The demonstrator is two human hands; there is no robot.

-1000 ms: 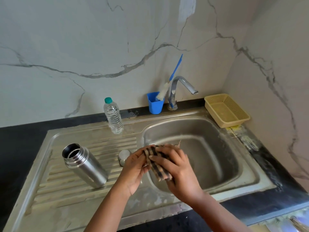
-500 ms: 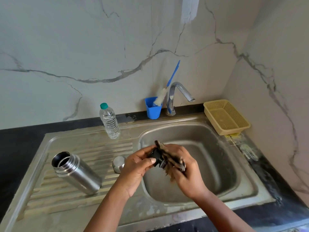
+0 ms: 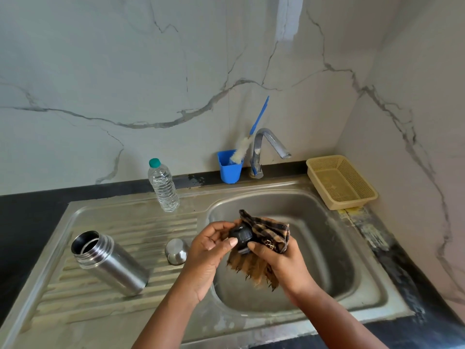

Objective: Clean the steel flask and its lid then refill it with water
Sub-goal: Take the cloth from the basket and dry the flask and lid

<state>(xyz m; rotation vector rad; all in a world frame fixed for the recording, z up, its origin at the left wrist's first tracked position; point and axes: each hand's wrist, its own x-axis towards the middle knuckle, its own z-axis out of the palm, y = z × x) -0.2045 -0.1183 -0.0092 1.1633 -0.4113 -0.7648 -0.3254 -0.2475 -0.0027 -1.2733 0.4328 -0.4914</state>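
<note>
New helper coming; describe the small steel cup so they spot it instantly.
Start at the sink and look to its ribbed draining board on the left. The small steel cup sits upside down by the basin's edge, far shorter than the open flask lying beside it.

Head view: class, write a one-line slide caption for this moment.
Both hands, left and right, wipe a black lid with a checked cloth over the sink; open steel flask waits alongside.

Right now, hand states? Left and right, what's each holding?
Left hand: closed on the black lid, fingertips pinching it over the sink.
Right hand: closed on the checked cloth, pressed against the lid.
</note>
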